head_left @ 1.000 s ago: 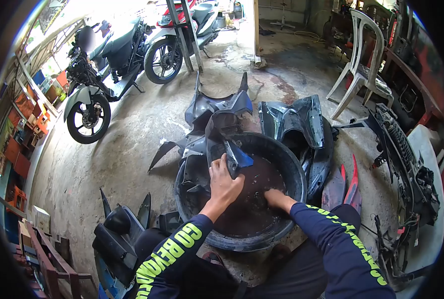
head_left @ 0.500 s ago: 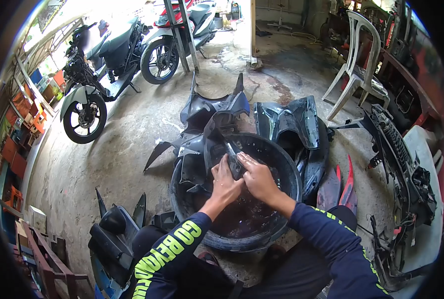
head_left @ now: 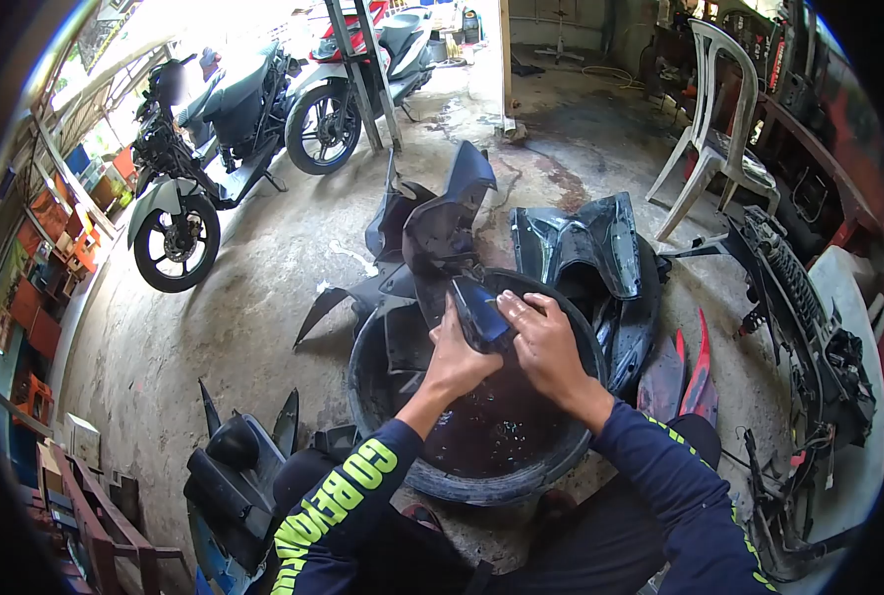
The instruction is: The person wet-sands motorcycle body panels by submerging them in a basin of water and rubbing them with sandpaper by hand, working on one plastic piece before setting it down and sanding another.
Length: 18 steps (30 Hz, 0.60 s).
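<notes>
A dark blue and black motorcycle fairing panel is tilted over a round black tub of dark, murky water. My left hand grips the panel's near end, thumb along its side. At the right edge, the bent fingers of my right hand press against the wet surface; whether they also hold something small is hidden. Other dark body panels lie partly in the tub and behind it.
Right of the tub lie a black motorcycle body panel and red-and-grey panels. More black parts rest at lower left. A white plastic chair, a stripped frame and two motorcycles stand around on the concrete floor.
The fairing panel has turned in my hands, its blue face now showing and its far end rising higher. My right hand has shifted slightly right, further from my left.
</notes>
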Motion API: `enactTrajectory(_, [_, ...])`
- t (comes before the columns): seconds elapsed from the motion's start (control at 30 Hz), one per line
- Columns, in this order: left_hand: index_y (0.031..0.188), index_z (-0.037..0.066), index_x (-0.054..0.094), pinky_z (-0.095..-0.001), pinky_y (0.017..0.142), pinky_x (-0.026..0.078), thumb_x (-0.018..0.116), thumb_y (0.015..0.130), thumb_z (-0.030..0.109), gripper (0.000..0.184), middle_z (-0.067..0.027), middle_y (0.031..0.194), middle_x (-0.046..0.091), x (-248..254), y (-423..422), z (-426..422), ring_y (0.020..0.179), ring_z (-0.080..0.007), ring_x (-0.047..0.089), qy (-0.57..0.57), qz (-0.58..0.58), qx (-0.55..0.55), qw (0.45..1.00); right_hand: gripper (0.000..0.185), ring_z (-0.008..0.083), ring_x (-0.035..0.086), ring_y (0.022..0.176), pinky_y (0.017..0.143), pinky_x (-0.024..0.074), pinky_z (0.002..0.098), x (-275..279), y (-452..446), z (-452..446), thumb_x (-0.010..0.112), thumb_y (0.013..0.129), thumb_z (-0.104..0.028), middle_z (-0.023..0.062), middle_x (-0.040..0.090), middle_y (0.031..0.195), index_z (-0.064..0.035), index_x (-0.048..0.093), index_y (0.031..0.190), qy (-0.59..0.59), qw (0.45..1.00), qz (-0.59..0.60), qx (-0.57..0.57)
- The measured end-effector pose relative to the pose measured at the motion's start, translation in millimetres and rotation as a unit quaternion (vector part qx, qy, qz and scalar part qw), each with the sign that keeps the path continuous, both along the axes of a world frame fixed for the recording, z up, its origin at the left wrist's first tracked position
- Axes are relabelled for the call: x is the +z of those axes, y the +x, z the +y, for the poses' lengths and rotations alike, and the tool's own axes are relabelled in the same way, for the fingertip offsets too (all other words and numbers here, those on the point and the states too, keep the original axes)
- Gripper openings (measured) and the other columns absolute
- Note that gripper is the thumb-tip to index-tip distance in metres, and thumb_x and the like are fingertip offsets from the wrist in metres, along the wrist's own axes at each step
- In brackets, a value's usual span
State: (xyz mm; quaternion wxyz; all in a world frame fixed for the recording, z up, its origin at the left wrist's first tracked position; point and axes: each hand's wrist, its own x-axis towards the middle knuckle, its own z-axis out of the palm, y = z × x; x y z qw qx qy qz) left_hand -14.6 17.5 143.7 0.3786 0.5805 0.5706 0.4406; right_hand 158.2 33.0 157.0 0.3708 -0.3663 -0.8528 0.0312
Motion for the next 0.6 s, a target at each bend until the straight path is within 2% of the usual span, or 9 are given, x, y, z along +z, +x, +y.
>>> enactTrajectory(0.03, [0.141,-0.008,0.027,-0.0407,0.098,0.045,0.077,0.056,0.013,0.101,-0.0229,0.118,0.057,0.7,4.6,-3.2,0.109,-0.0332,0.057,0.001,-0.001,-0.002,1.0,0.049,0.0331,0.056,0.117,0.103,0.0416,0.0441,13.9,-3.3,-10.9,0.053,0.078,-0.002,0.0192,0.061,0.128,0.0021,0.06,0.126,0.011,1.0,-0.017,-0.006])
enactTrajectory(0.1, [0.136,-0.003,0.032,-0.0356,0.087,0.052,0.073,0.06,0.006,0.088,-0.0166,0.11,0.062,-3.0,13.7,-9.5,0.099,-0.0242,0.063,0.042,-0.183,-0.029,0.982,0.046,0.0318,0.055,0.119,0.104,0.0408,0.0441,19.6,-13.1,-29.8,0.053,0.08,-0.004,0.0196,0.061,0.128,0.0036,0.061,0.125,0.03,0.999,0.004,0.042])
enactTrajectory(0.13, [0.14,0.0,0.029,-0.0332,0.088,0.052,0.075,0.063,0.005,0.089,-0.0145,0.11,0.063,-4.7,14.9,-9.3,0.102,-0.0205,0.062,0.073,-0.182,-0.047,0.979,0.044,0.0319,0.055,0.121,0.105,0.04,0.0442,22.2,-10.4,-28.4,0.052,0.082,-0.005,0.0197,0.061,0.128,0.0038,0.061,0.124,0.042,0.998,-0.012,0.053])
enactTrajectory(0.27, [0.14,0.0,0.03,-0.0343,0.091,0.05,0.074,0.06,0.003,0.091,-0.0124,0.112,0.061,-15.8,18.1,-17.4,0.104,-0.0206,0.061,0.146,-0.107,-0.028,0.983,0.043,0.0338,0.057,0.12,0.106,0.0408,0.0451,10.0,3.0,-13.3,0.052,0.082,-0.004,0.0209,0.061,0.127,0.0045,0.061,0.123,0.051,0.998,-0.04,0.003])
enactTrajectory(0.37, [0.142,0.0,0.028,-0.0345,0.093,0.049,0.073,0.059,0.002,0.094,-0.0126,0.114,0.06,-26.4,16.4,-20.8,0.105,-0.0217,0.06,0.122,-0.19,-0.034,0.974,0.044,0.0339,0.058,0.119,0.106,0.0413,0.0441,14.7,-1.5,-36.4,0.054,0.08,-0.002,0.0219,0.061,0.126,0.005,0.06,0.123,0.057,0.994,-0.049,0.081])
enactTrajectory(0.4, [0.146,0.001,0.022,-0.0353,0.097,0.047,0.078,0.06,0.006,0.102,-0.0151,0.12,0.058,-23.4,6.4,-18.6,0.11,-0.0233,0.059,0.128,-0.079,-0.06,0.987,0.043,0.0343,0.058,0.119,0.107,0.0414,0.044,9.3,2.5,-24.7,0.055,0.08,-0.002,0.0218,0.061,0.126,0.0053,0.061,0.122,0.043,0.997,-0.041,0.054])
enactTrajectory(0.47, [0.144,0.0,0.024,-0.0351,0.095,0.048,0.078,0.06,0.006,0.1,-0.015,0.118,0.059,-26.7,10.6,-17.1,0.108,-0.0229,0.06,0.144,-0.113,-0.047,0.982,0.042,0.0344,0.058,0.119,0.106,0.0419,0.0436,7.6,2.2,-17.4,0.055,0.079,-0.002,0.0219,0.062,0.123,0.0061,0.062,0.12,0.057,0.997,-0.047,0.019])
enactTrajectory(0.53, [0.139,-0.001,0.03,-0.0353,0.092,0.049,0.075,0.06,0.004,0.091,-0.0141,0.112,0.061,-38.5,11.1,-16.5,0.104,-0.0215,0.061,0.127,-0.215,-0.019,0.968,0.042,0.0334,0.06,0.116,0.106,0.0425,0.0433,10.5,-5.7,-36.4,0.056,0.079,-0.001,0.0219,0.063,0.123,0.0063,0.062,0.12,0.07,0.993,-0.049,0.077])
enactTrajectory(0.6, [0.141,-0.001,0.027,-0.0355,0.093,0.049,0.077,0.06,0.006,0.095,-0.0141,0.113,0.06,-23.3,7.7,-17.4,0.105,-0.0219,0.06,0.112,-0.174,-0.026,0.978,0.042,0.034,0.06,0.115,0.106,0.0424,0.0436,10.1,-5.3,-26.6,0.056,0.079,-0.001,0.0216,0.063,0.123,0.0059,0.062,0.12,0.06,0.995,-0.044,0.067])
